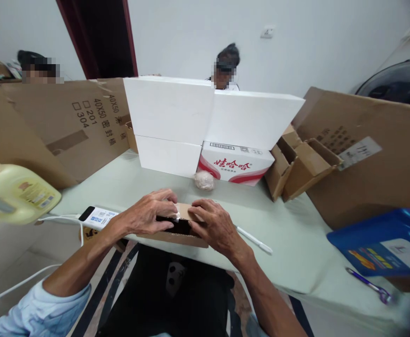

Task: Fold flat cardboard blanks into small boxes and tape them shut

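Observation:
A small open cardboard box (pixel 180 238) sits at the near edge of the table, its inside dark. My left hand (pixel 153 213) is closed on the box's left part, thumb toward the opening and fingers over the far flap. A small whitish bit shows at its fingertips, too small to name. My right hand (pixel 214 223) grips the same far flap from the right, fingers bent over it and thumb at the opening. Beyond the box lies a crumpled ball of clear plastic (pixel 205 180). A white pen-like stick (pixel 254 240) rests right of my right hand.
White boxes (pixel 169 110) and a red-and-white carton (pixel 236 163) stand behind. Narrow open cardboard boxes (pixel 305 166) are at right. A yellow jug (pixel 18 189), a phone (pixel 98 217) with a cable, a blue jug (pixel 380 243) and a purple-handled tool (pixel 368 283) lie around. Two people sit beyond.

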